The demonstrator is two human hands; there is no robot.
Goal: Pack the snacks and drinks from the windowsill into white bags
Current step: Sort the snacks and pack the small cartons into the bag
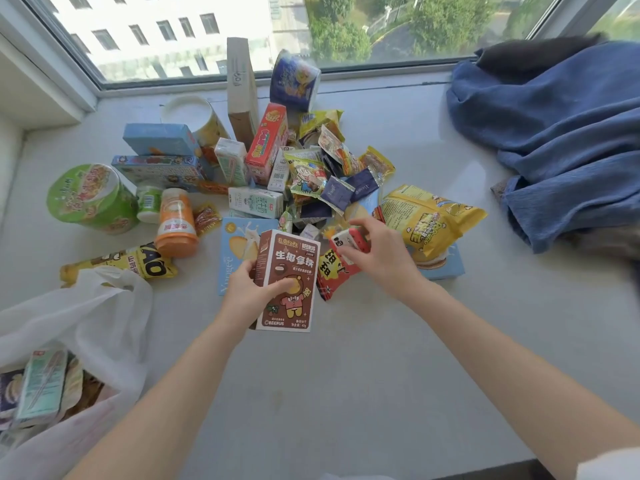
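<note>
The left hand (247,292) grips a brown-and-white biscuit box (287,282) with a cartoon bear on its front, fingers curled behind its left side and the thumb pressed across the front; the box is held upright, lifted off the windowsill (381,375) just in front of the snack pile. The right hand (377,252) reaches into the near side of the pile, its fingers curled round a small red-and-white packet (349,240) that lies touching a red snack bag (334,271) with bold black characters.

At the near left corner of the sill a white bag (100,317) lies open, with a pale green drink carton (41,382) and other wrapped snacks already inside.

The rest is heaped toward the window edge at the middle of the sill: a green instant noodle bowl (91,199) on its side at the left, an orange bottle (176,225) beside it, a yellow wafer pack (124,263) near the bag's handle, a red biscuit box (266,145) standing upright, a blue noodle cup (294,81) tipped against the window frame, a white milk carton (256,202) on its side, and a yellow popcorn bag (426,216) to the right. A flat light blue cookie box (235,251) lies behind the held box.

Crumpled blue cloth (554,133) covers the far right corner.
</note>
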